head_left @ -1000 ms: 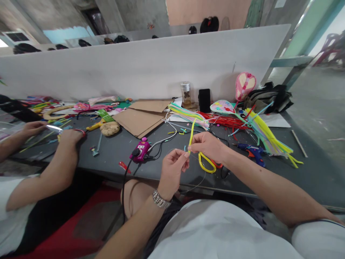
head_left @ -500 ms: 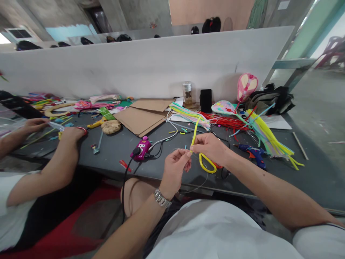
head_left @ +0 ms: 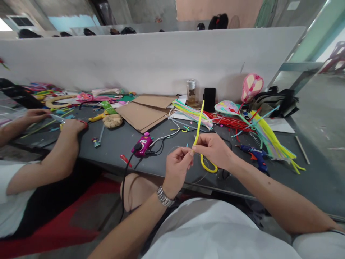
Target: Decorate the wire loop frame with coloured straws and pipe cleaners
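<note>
A yellow pipe cleaner (head_left: pixel 199 124) stands up out of my right hand (head_left: pixel 212 149), pinched between thumb and fingers. Its lower part bends into a loop (head_left: pixel 211 169) hanging under that hand. Fingertips of my left hand (head_left: pixel 176 165) are closed on the same pipe cleaner, right against the right fingertips. A thin pale strand runs by the left fingers and curves down towards the table edge. My fingers cover the exact spot where the strand and pipe cleaner meet.
A blue glue gun (head_left: pixel 254 154) lies to the right, beside a bundle of yellow and pastel pipe cleaners (head_left: pixel 275 140). Ahead are cardboard sheets (head_left: pixel 145 113), a jar (head_left: pixel 191 91) and a phone (head_left: pixel 209 100). A purple power socket (head_left: pixel 142 144) sits left. Further left, a co-worker's hand (head_left: pixel 72 126) holds scissors.
The view has shifted slightly. The yellow pipe cleaner's upper end now leans further right and shows longer above my right hand. Both hands keep their pinch.
</note>
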A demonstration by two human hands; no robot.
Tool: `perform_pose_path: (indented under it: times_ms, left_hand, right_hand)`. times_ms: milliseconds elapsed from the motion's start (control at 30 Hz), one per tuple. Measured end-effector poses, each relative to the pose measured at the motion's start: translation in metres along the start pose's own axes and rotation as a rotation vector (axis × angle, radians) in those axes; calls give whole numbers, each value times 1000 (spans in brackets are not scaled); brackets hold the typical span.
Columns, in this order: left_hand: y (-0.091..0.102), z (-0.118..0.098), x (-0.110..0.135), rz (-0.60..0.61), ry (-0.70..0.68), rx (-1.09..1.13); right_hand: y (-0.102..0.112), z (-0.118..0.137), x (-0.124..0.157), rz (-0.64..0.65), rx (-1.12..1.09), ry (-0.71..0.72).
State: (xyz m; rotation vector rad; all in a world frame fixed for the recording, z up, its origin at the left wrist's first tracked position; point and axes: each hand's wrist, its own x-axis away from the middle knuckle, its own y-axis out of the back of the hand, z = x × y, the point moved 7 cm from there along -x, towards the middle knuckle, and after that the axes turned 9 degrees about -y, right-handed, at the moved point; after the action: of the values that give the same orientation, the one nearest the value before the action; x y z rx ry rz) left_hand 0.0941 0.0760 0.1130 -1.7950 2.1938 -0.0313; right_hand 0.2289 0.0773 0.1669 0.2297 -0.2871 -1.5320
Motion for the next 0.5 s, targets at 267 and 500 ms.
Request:
perform_pose_path:
  times_ms: [267,500]
  left_hand:
    - [-2,-10,2,64,68,104]
    - [-3,-12,0,60,60,36]
  right_hand:
    - [3,4,-1,61,-66,-29]
    - [4,7,6,40,-36,-22]
